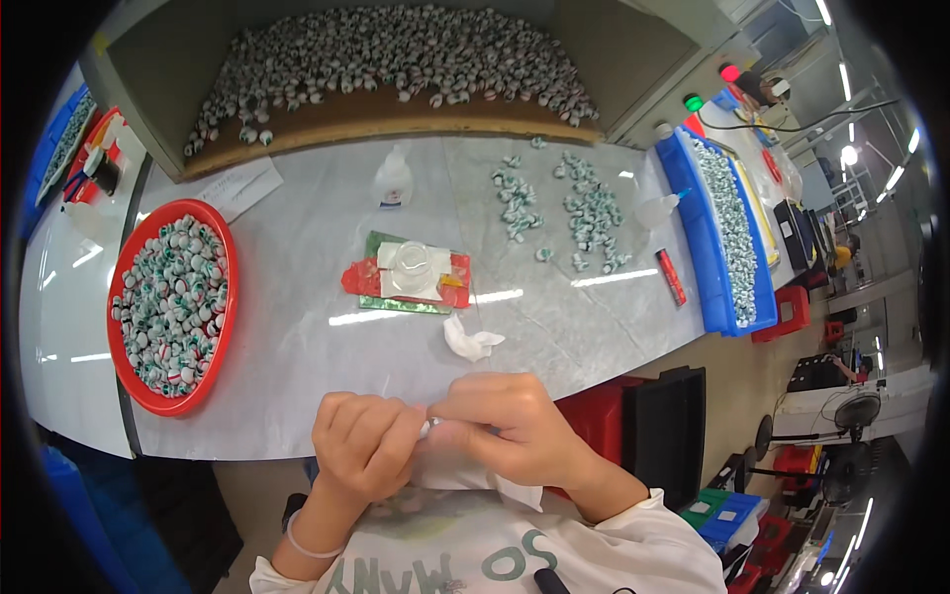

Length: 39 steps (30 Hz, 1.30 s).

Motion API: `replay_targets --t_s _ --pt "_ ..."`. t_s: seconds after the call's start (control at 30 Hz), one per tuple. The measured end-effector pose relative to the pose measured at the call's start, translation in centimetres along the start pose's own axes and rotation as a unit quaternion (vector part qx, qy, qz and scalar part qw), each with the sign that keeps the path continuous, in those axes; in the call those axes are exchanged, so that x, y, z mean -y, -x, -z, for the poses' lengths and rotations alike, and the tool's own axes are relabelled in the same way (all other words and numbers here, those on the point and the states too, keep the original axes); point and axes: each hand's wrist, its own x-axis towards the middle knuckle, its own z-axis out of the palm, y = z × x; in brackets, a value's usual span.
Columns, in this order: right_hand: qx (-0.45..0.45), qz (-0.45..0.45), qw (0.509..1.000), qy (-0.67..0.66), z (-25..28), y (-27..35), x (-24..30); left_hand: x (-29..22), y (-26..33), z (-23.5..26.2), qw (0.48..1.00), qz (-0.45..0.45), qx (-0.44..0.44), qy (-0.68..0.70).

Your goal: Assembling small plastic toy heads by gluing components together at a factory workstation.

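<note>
Close to my chest, at the table's near edge, both hands meet with fingers closed. Between their fingertips is a small white and dark piece [428, 427], mostly covered, so its exact kind is hidden. My left hand [366, 441] pinches it from the left; a thin pale tip [386, 383] shows just above these fingers. My right hand [510, 421] grips it from the right with thumb and forefinger. Some white cloth or tissue [517, 492] lies below my right hand. Ahead, a crumpled white tissue [471, 340] rests on the grey table [317, 366].
A red basin [124, 371] of small white-and-green ball-like parts stands left. A clear dish [414, 267] sits on red and green packets mid-table. Beyond are a white bottle [394, 180], loose green-white pieces [591, 213], a red marker [671, 277], a blue bin [717, 297] and a heaped shelf box [396, 119].
</note>
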Motion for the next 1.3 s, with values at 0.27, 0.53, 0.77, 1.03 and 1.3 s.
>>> replay_targets --t_s 0.27,0.53,0.77,1.03,1.3 --pt "-0.032 0.027 0.999 -0.021 -1.1 1.1 -0.9 -0.5 -0.7 0.3 0.999 0.011 0.032 0.023" --pt "-0.119 0.157 0.968 0.157 -2.5 1.3 -0.7 -0.8 -0.9 1.1 0.982 0.112 0.057 0.139" --pt "-0.162 0.205 0.942 0.213 -3.1 1.3 -0.7 -1.1 -1.0 1.1 0.965 0.182 0.064 0.175" --pt "-0.192 0.251 0.901 0.297 -3.4 1.2 -0.9 -1.3 -1.2 1.5 0.935 0.265 0.1 0.213" --pt "-0.206 0.281 0.875 0.336 -3.0 0.9 -0.7 -0.8 -0.8 1.5 0.878 0.347 0.095 0.316"
